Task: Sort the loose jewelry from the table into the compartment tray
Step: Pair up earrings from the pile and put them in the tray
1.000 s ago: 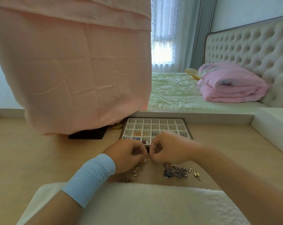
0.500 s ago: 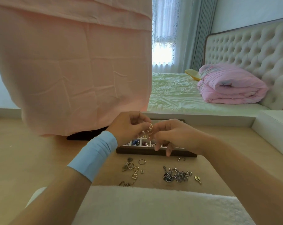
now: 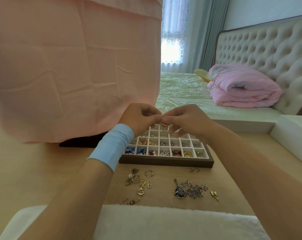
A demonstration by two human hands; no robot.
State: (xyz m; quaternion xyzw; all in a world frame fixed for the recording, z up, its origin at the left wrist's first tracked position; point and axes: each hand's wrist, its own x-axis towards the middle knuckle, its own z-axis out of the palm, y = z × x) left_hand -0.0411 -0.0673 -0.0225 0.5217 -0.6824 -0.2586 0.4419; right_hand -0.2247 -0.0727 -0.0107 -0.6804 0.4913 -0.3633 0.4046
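Note:
A wooden compartment tray (image 3: 165, 162) with white cells sits on the table; several cells hold small jewelry. Above its far rows my left hand (image 3: 140, 118) and my right hand (image 3: 183, 119) meet, both pinching a small gold ring piece (image 3: 164, 126) that hangs between the fingertips. Loose jewelry lies on the table in front of the tray: gold rings and charms (image 3: 138, 182) at the left, a tangled silver chain with a pendant (image 3: 190, 189) at the right, a small gold charm (image 3: 214, 194) and two small hoops (image 3: 194, 170).
A pink cloth (image 3: 74, 66) hangs over something at the back left, with a dark flat object (image 3: 81, 143) under its edge. White fluffy fabric (image 3: 164, 222) covers the near table edge. A bed with a pink folded duvet (image 3: 242, 87) lies beyond.
Both hands rose from the table by the loose pile to above the tray, carrying the small gold piece between them. The view tilted so more of the tray shows.

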